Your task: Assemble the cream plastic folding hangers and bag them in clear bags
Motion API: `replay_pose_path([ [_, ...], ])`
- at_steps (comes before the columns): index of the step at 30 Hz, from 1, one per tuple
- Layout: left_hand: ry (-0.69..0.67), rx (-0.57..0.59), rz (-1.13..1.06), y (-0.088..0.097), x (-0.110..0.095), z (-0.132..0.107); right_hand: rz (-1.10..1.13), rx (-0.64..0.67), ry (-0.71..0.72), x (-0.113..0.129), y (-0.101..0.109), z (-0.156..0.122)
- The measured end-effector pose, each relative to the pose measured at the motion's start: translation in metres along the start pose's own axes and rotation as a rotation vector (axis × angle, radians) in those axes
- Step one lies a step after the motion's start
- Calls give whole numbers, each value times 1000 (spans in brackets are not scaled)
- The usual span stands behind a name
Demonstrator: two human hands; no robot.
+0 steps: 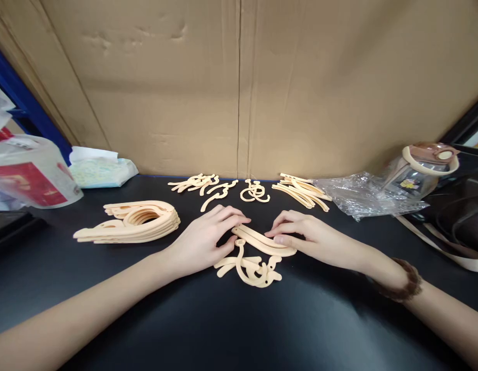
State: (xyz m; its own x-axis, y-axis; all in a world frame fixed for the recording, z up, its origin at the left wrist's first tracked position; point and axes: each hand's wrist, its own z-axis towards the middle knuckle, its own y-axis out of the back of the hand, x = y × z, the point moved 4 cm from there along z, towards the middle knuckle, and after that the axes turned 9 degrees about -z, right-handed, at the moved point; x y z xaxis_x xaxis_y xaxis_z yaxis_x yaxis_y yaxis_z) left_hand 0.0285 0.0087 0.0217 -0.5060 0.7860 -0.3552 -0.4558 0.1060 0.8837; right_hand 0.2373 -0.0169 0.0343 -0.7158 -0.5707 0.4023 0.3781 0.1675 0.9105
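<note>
Two long, curved beige hanger arms (258, 240) lie side by side in front of me on the black table. My left hand (208, 234) pinches their left end between thumb and fingers. At their right end, my right hand (304, 234) has its thumb and fingertips closed on the strips. Just below them is a small loose pile of beige hanger parts (250, 270), with a curved hook (242, 263) and short arms overlapping. A stack of folded beige hangers (146, 224) lies to the left of my left hand.
Along the cardboard wall (239, 93) lie short hanger pieces (196, 183), hooks (254, 191) and long arms (302, 190). Crumpled clear plastic (366, 196) and a bottle (412, 175) stand at the right, near a strap (447, 247). A tissue pack (103, 170) and tub (33, 172) are left.
</note>
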Motion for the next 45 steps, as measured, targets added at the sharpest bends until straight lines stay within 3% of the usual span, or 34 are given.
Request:
replay_pose_path([
  [3,-31,39,11,-2,1,0,-51,-18,-35,-6,7,-1],
  [6,19,0,47,-2,4,1,-103,-30,-69,-16,11,-1],
  [12,109,-52,76,0,7,1,-60,-101,-27,-27,4,5],
  [21,160,-116,26,1,13,1,-206,-265,48,-29,-3,8],
  [26,164,-151,-15,1,15,0,-407,-348,175,0,3,2],
  [30,179,-142,-68,1,16,-1,-378,-266,319,39,-4,-7],
  [33,176,-139,-82,1,16,0,-379,-278,406,57,-14,-11],
  [39,153,-132,-101,0,16,1,-379,-342,456,53,-25,-9],
  [45,203,-192,26,3,18,0,-395,-302,475,55,-26,-9],
])
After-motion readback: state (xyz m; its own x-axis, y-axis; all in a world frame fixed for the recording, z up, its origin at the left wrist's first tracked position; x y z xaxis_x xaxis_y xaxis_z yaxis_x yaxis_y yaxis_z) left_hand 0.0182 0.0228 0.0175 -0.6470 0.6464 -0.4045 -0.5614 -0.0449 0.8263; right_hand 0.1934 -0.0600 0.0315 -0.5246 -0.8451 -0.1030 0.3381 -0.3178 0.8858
